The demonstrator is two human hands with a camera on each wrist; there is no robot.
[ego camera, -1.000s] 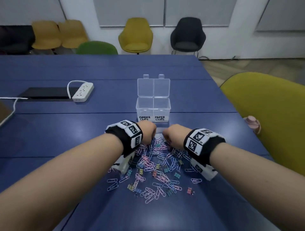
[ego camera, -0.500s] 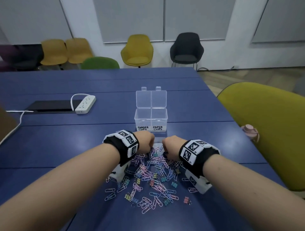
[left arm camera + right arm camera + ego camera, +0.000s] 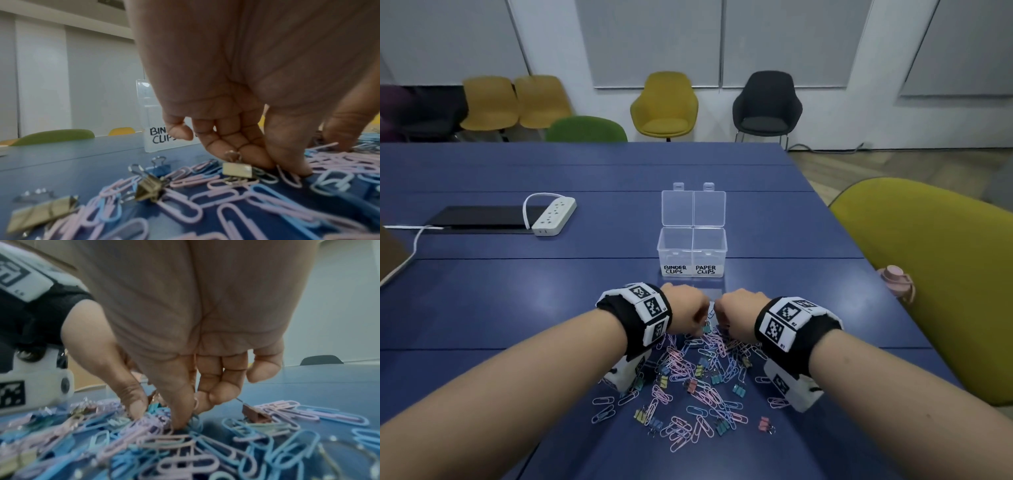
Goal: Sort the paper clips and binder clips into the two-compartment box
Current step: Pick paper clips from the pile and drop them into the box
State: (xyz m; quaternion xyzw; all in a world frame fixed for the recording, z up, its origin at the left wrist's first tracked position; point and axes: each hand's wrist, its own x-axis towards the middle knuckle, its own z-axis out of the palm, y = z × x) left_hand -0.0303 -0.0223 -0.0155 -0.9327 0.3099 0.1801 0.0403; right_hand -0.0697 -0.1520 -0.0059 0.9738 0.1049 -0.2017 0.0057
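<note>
A clear two-compartment box (image 3: 691,253) stands open on the blue table; its left half is labelled BINDER CLIPS, its right half PAPER CLIPS. Both halves look empty. In front of it lies a pile of pink and blue paper clips (image 3: 688,363) mixed with small binder clips (image 3: 739,389). Both hands reach down into the pile's far edge. My left hand (image 3: 275,167) presses thumb and fingertips together beside a yellow binder clip (image 3: 237,169); what they hold is hidden. My right hand (image 3: 191,412) pinches the loop of a pink paper clip (image 3: 196,402). A teal binder clip (image 3: 707,328) lies between the hands.
A white power strip (image 3: 554,217) and a flat black device (image 3: 482,219) lie at the left. A yellow-green chair (image 3: 935,274) stands against the table's right edge with a pink bottle (image 3: 897,279) by it. More chairs line the back wall.
The head view has tilted up, so the box and hands sit lower in the picture. Both hands stay down at the far edge of the pile, close together.
</note>
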